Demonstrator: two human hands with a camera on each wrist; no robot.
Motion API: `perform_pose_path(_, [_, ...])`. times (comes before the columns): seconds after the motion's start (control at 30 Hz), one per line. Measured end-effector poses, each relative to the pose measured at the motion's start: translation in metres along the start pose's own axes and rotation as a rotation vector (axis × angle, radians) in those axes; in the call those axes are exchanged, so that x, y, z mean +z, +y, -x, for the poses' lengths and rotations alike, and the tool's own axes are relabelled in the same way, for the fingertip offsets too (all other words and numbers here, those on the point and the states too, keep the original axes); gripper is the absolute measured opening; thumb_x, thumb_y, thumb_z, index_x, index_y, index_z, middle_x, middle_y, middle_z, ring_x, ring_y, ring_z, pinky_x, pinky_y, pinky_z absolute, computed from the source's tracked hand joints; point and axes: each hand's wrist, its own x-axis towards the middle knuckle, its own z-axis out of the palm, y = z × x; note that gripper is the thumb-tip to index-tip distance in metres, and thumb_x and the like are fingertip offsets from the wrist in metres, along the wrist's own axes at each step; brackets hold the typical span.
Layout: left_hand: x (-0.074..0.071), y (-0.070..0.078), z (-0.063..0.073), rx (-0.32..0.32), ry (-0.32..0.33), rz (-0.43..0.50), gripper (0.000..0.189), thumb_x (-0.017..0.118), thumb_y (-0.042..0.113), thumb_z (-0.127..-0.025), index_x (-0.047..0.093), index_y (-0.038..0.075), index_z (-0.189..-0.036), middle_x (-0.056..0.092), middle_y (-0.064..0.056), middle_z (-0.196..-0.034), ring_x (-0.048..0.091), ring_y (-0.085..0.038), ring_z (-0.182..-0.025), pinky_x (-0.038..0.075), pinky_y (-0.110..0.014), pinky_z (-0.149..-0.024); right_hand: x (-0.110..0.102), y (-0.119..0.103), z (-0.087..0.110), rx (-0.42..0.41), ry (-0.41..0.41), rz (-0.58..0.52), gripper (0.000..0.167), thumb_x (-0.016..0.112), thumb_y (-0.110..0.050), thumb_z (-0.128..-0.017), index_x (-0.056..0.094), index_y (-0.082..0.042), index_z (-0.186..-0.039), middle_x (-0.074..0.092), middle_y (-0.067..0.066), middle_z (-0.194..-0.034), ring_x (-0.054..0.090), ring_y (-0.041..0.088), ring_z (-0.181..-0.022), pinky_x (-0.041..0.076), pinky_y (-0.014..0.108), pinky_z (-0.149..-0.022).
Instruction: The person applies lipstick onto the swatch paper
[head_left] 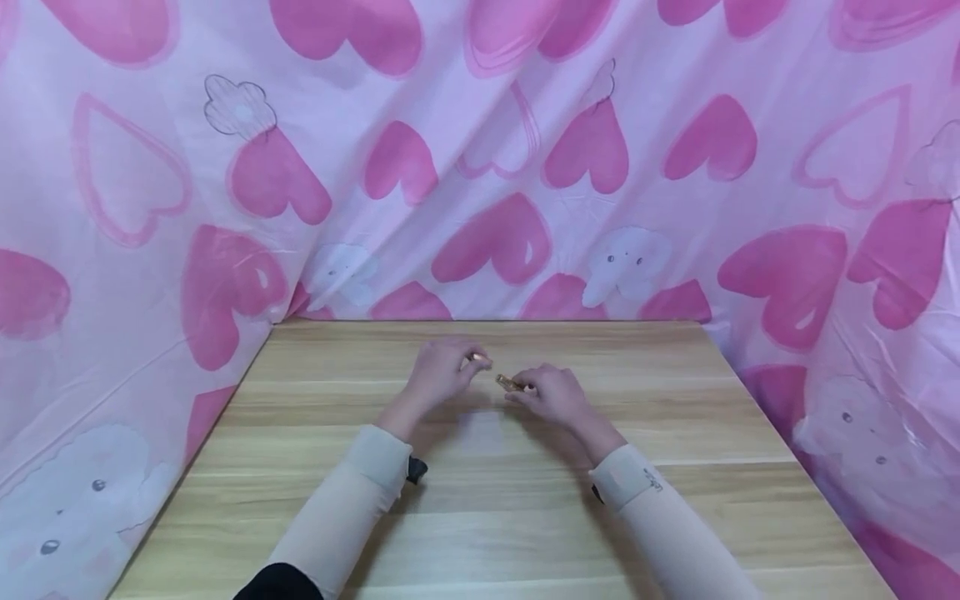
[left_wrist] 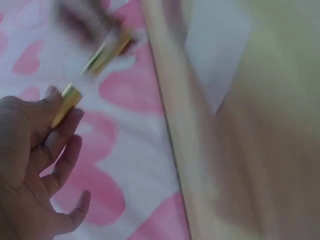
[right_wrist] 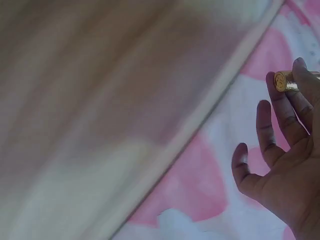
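Above the far middle of the wooden table (head_left: 480, 525), my left hand (head_left: 442, 372) pinches a short gold tube (left_wrist: 67, 105) between thumb and forefinger. Its other fingers spread loosely in the left wrist view. Facing it, my right hand (head_left: 555, 393) pinches a longer gold tube (head_left: 507, 383), which points toward the left hand. The right wrist view shows the round, embossed end of this gold tube (right_wrist: 283, 81); the thumb covers part of its side. A small gap separates the two pieces, which look like parts of a lipstick case.
A pink-and-white curtain (head_left: 491, 242) with hearts encloses the table at the back and both sides. A pale patch (head_left: 480, 431) shows on the tabletop between the forearms. Dark straps peek out beside both light sleeve cuffs (head_left: 381, 458).
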Motion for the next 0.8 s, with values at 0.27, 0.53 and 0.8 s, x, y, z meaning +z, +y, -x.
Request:
perform_pose_path(0.27, [0.026, -0.022, -0.021, -0.157, -0.158, -0.153, 0.019, 0.071, 0.039, -0.091, 0.071, 0.024, -0.103, 0.072, 0.008, -0.094, 0.064, -0.022, -0.096, 0.038, -0.055, -0.094, -0.003, 0.017, 0.009, 0.224, -0.007, -0.174, 0.019, 0.067, -0.040, -0.096, 0.072, -0.024, -0.105, 0.071, -0.009, -0.089, 0.063, 0.011, -0.078, 0.052, 0.033, -0.068])
perform_pose_path(0.53, [0.052, -0.005, -0.028, -0.100, -0.255, -0.211, 0.016, 0.072, 0.033, -0.088, 0.074, 0.027, -0.103, 0.073, 0.006, -0.103, 0.063, -0.023, -0.102, 0.039, -0.058, -0.096, -0.007, 0.012, 0.011, 0.278, 0.047, -0.352, 0.021, 0.066, -0.041, -0.098, 0.071, -0.024, -0.108, 0.071, -0.005, -0.089, 0.064, 0.013, -0.079, 0.052, 0.033, -0.066])
perform_pose_path(0.8, [0.065, 0.006, -0.034, -0.031, -0.274, -0.242, 0.018, 0.071, 0.032, -0.089, 0.074, 0.030, -0.107, 0.071, 0.007, -0.106, 0.061, -0.021, -0.100, 0.038, -0.053, -0.091, -0.009, 0.012, 0.008, 0.270, 0.100, -0.390, 0.024, 0.065, -0.043, -0.098, 0.072, -0.023, -0.108, 0.071, -0.005, -0.088, 0.066, 0.014, -0.079, 0.053, 0.035, -0.066])
